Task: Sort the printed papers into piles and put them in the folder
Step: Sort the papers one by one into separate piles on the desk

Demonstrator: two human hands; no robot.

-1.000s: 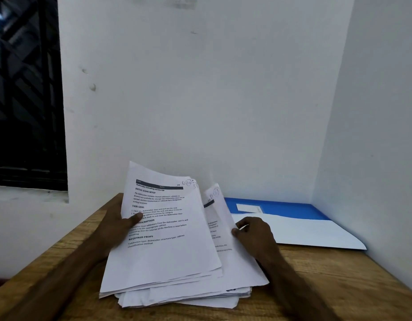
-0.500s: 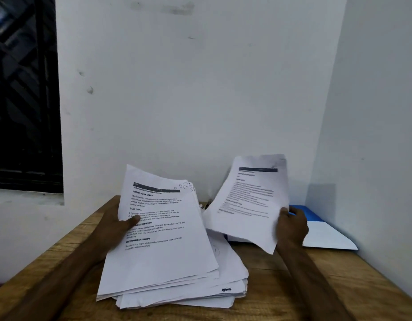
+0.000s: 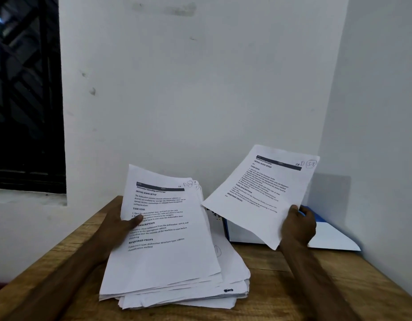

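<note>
The left hand is propping up the top pages of the stack of papers lying mid-worktop toward the near edge, its grip holding them with the thumb across the print. The right hand is raised, its grip pinching one sheet by the lower edge (tilted, text facing the camera) over the blue folder at the far right corner.

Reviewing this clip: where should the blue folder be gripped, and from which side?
I'd grip the blue folder along its near edge, coming from the front. It lies flat in the table corner, walls close behind and right of it; the sheet in the right hand hides its left part.
</note>
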